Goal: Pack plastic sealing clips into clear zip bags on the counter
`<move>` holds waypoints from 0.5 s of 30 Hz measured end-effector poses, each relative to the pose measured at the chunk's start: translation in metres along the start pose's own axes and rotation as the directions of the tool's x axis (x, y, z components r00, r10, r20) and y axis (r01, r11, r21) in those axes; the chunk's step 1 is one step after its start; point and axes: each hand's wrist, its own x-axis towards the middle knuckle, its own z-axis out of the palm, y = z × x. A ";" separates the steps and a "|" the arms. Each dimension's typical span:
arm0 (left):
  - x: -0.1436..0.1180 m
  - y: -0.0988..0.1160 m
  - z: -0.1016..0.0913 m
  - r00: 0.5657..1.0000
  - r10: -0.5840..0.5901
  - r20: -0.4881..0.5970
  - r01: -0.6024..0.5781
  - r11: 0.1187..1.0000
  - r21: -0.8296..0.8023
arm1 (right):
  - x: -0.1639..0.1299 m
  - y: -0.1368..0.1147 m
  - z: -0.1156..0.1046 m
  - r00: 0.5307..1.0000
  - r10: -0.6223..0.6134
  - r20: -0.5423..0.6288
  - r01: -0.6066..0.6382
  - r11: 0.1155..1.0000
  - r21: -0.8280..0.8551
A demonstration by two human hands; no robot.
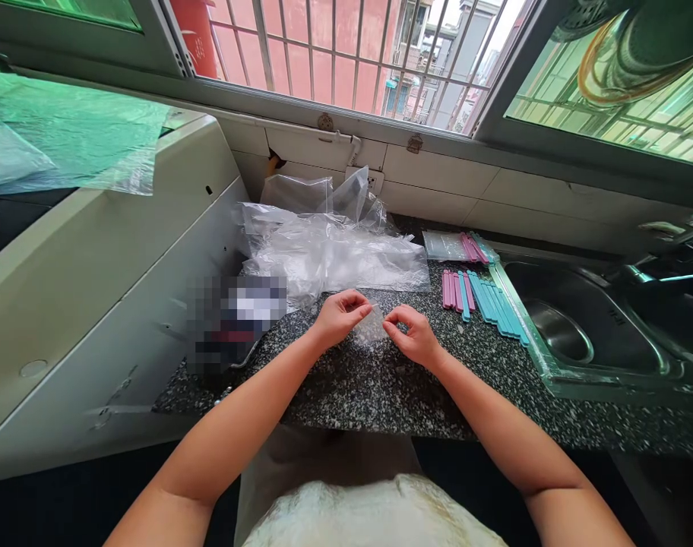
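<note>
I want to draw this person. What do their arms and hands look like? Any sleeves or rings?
Both arms are bare right up to the bottom edge of the picture, with no sleeves showing. The left hand and right hand wear no gloves, and no rings, watch or bracelets can be seen. Nails are too small to tell.

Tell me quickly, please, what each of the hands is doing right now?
Left hand: closed, pinching one edge of the small clear bag.
Right hand: closed, pinching the opposite edge of the same bag above the counter.
</note>
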 end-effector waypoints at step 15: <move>-0.002 0.002 -0.001 0.997 0.074 -0.014 -0.072 0.990 0.119 | -0.001 0.001 -0.001 1.000 -0.008 0.014 0.009 0.999 -0.051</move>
